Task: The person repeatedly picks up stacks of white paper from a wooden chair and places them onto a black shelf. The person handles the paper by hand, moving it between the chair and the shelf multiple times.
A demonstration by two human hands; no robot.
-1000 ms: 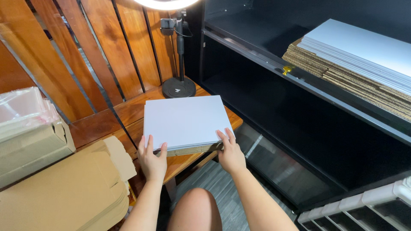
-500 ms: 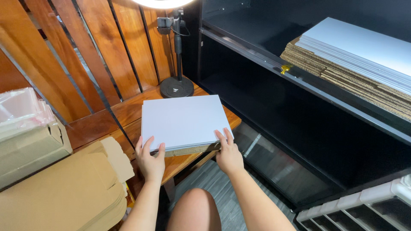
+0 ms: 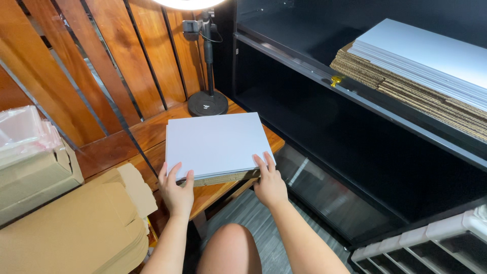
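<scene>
Low centre of frame, left hand (image 3: 176,193) and right hand (image 3: 269,183) sit fingers spread on the near corners of the white-topped cardboard stack (image 3: 215,143), pinching nothing. Best to press evenly, squaring both corners together. The stack lies flat on the wooden table (image 3: 144,133), long axis across the frame, far edge toward the lamp base (image 3: 208,103).

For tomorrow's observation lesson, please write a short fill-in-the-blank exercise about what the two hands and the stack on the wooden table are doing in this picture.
1. Both the left hand and the right hand touch the near edge of a stack of ____ sheets.
2. The stack lies on a ____ table.
3. Behind the stack stands a lamp stand with a round ____ base.
4. A larger stack of sheets rests on the black ____ at right.

Missing words: white; wooden; black; shelf
</scene>
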